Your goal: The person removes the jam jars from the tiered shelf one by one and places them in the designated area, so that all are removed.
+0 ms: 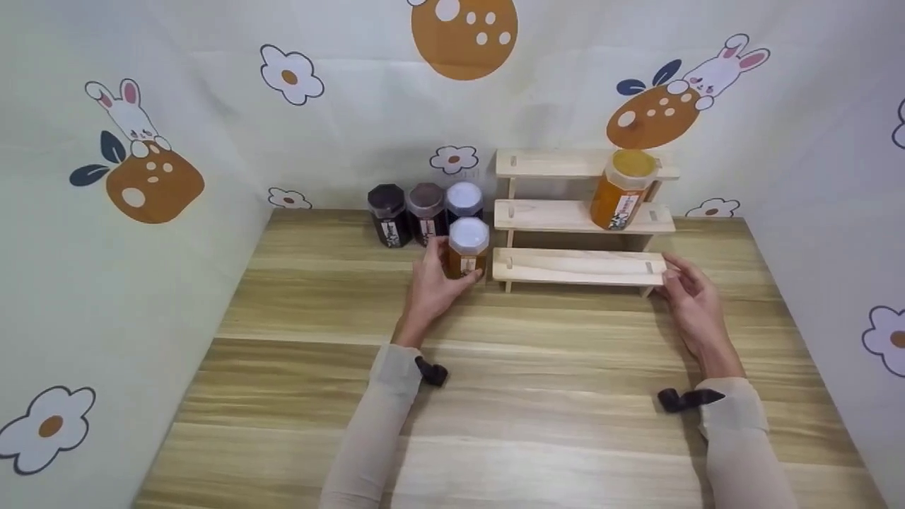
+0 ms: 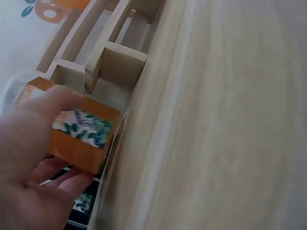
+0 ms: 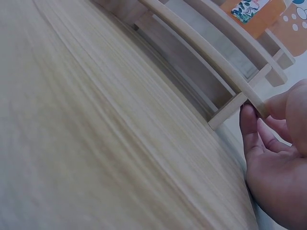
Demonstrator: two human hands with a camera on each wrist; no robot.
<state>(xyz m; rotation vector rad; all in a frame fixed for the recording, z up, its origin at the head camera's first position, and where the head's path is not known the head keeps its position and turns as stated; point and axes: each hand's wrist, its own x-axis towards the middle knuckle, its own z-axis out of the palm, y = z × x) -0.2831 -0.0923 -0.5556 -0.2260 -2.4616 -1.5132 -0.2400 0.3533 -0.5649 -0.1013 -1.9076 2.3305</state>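
My left hand (image 1: 433,281) grips an orange jar (image 1: 464,260) with a white lid, thumb on the front and fingers behind it. In the left wrist view the jar (image 2: 76,148) shows a leafy label, and its base is close over the table. At the right end of the lowest step of a three-tier wooden rack (image 1: 580,267), my right hand (image 1: 695,304) pinches the board's end; the right wrist view shows thumb and fingers around that edge. Another orange jar (image 1: 614,201), with a yellow top, stands on the middle step toward the right.
Behind the held jar, dark jars stand in a row: one with a black top (image 1: 387,215), one with a brownish lid (image 1: 427,212) and one with a white lid (image 1: 464,198). A patterned cloth backdrop (image 1: 353,127) rises behind and beside the wooden table (image 1: 537,403).
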